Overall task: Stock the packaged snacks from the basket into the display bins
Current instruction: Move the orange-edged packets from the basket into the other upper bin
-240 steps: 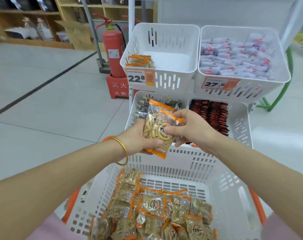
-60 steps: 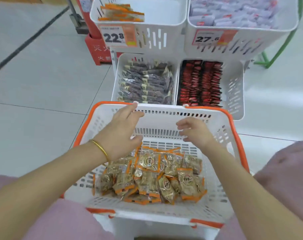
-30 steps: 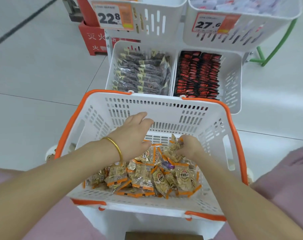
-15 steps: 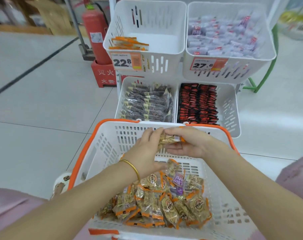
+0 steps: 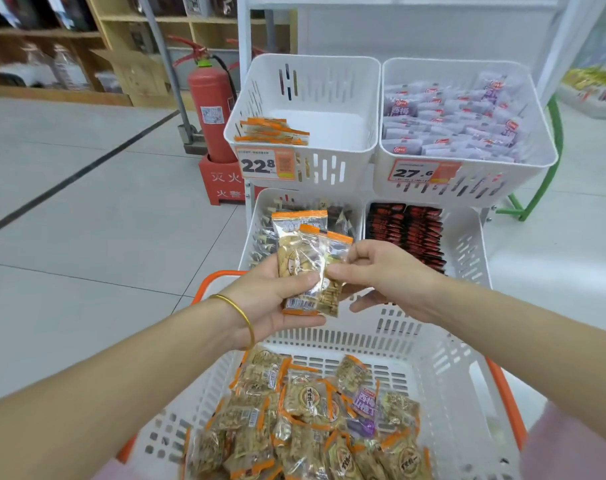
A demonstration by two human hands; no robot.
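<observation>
Held packets (image 5: 303,261): a few clear, crinkly pouches with orange sealed ends are standing upright and overlapping at the view's centre, above the basket's far rim. Pale biscuit pieces are showing through. A barcode is showing at the lower end, and the rest of the print is too blurred to read.
Left hand (image 5: 277,303): it is gripping the pouches' lower half from 9 o'clock, with the thumb lying across their front and the fingers curling behind. A thin gold bangle (image 5: 239,315) is circling the wrist.
Right hand (image 5: 384,275): it is reaching in from 3 o'clock, thumb and forefinger pinching the pouches' edge, the other fingers curling loosely beneath.
Basket (image 5: 443,362): white slotted plastic with an orange rim, it is sitting at 6 o'clock under both forearms.
Loose packets (image 5: 305,420): a heap of the same orange-edged pouches, each with a round dark logo, is lying on the basket floor.
Purple packet (image 5: 364,407): it is lying at 2 o'clock in that heap and bearing white characters.
22.8 bin (image 5: 329,81): a white, slotted, round-cornered tub is sitting at 12 o'clock from the hands, with a short row of orange-edged stock (image 5: 272,131) leaning in its 8 o'clock corner.
Tag (image 5: 265,164): white and orange, it is reading "22.8".
27.6 bin (image 5: 468,181): a matching tub at 1 o'clock is holding pale lilac sachets under a tag reading "27.6".
Red packs (image 5: 407,233): glossy rows are filling a lower tub just past the right hand.
Extinguisher (image 5: 211,109): a red cylinder is standing at 11 o'clock on a red base marked "灭火".
</observation>
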